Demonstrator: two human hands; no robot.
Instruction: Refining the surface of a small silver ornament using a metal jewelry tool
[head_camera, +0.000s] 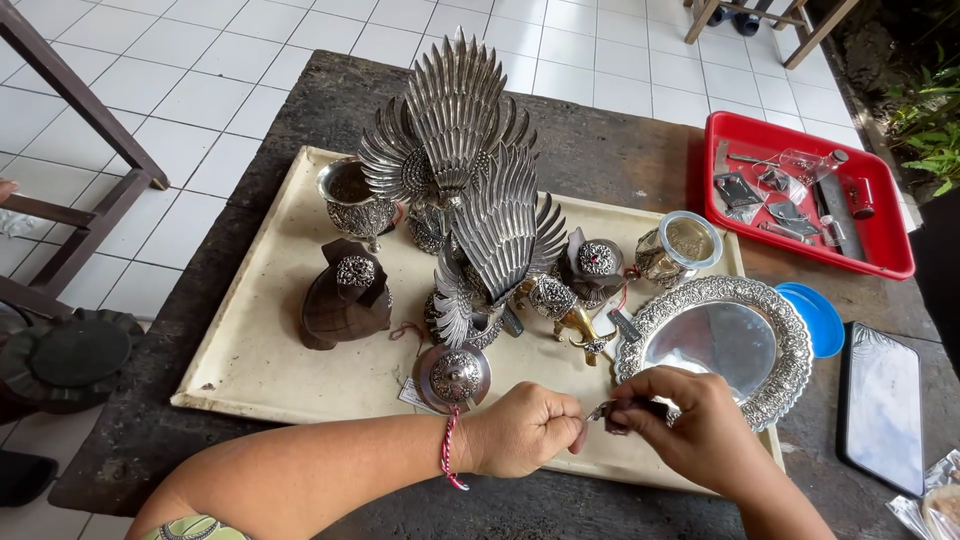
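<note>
- Left hand (522, 428): grip pressed together, thumb and fingertips pinching one end of a small silver piece (600, 410). A red and white string bracelet (449, 450) sits on the wrist behind this grip.
- Right hand (690, 425): grip pressed together, fingers pinching the other end of the small silver piece. What the piece is cannot be told; most of it is hidden by the fingers.
- Small silver piece: held between the two grips, just above the near edge of the cream tray (260, 360).
- Just beyond the right grip: a round silver plate (720, 340) with an embossed rim, lying on the tray's corner.
- Just beyond the left grip: a round silver lid (452, 377) with an ornate centre.
- Further beyond both grips, on the tray: two silver winged bird figures (470, 170), a dark wooden carving (345, 295), a silver goblet (355, 205) and a silver cup (680, 245).
- Well beyond the right grip, on the dark worktop (620, 150): a red tray (890, 255) holding small tools.
- To the outer side of the right grip: a blue lid (818, 318) and a dark tablet (882, 405).
</note>
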